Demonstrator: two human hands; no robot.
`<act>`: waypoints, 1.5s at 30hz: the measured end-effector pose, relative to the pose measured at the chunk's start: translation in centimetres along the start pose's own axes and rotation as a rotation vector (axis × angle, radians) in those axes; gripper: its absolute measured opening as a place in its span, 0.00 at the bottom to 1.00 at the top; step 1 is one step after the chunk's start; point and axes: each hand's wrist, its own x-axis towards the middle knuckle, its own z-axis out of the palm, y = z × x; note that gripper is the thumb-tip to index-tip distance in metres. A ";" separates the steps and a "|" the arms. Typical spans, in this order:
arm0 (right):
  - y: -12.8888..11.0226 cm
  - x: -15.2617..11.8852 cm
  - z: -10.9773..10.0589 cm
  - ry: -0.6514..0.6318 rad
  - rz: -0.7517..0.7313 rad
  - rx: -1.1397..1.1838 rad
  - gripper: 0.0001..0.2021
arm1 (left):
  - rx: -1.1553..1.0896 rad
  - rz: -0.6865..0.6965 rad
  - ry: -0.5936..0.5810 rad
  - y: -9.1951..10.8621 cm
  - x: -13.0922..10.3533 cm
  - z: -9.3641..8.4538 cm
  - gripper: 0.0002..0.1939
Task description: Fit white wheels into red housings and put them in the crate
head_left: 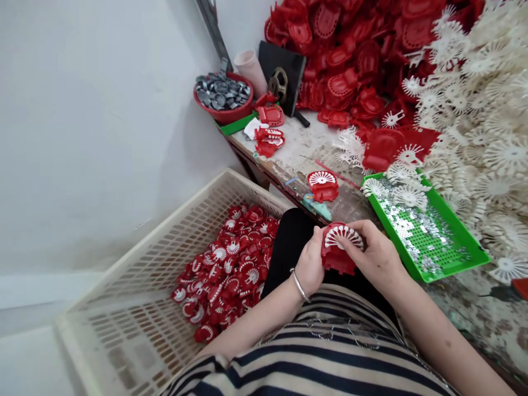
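Over my lap I hold a red plastic jaw-shaped piece between both hands. Its upper part carries a white fan of small teeth. My left hand, with a silver bangle at the wrist, is closed on the piece's left edge. On the opposite side my right hand grips it, thumb lying over the white teeth and fingers behind the rim. A similar red piece with a white fan lies on the table edge just beyond my hands. The underside of the held piece is hidden.
Right of my hands sits a green tray of small shiny metal bits. White fan parts and red shells are heaped behind. A red bowl of grey parts stands far left. Below, a cream crate holds several assembled pieces.
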 end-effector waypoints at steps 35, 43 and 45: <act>2.3 -2.5 1.3 -0.148 0.160 0.470 0.23 | 0.524 0.119 -0.006 1.4 -0.4 -0.9 0.15; 1.9 -1.9 -0.6 -0.005 0.031 0.279 0.21 | 0.328 0.023 0.024 1.0 -0.2 -1.4 0.17; 1.9 -0.5 -2.9 0.075 -0.032 0.179 0.18 | 0.284 -0.019 0.046 0.9 -0.1 -1.6 0.18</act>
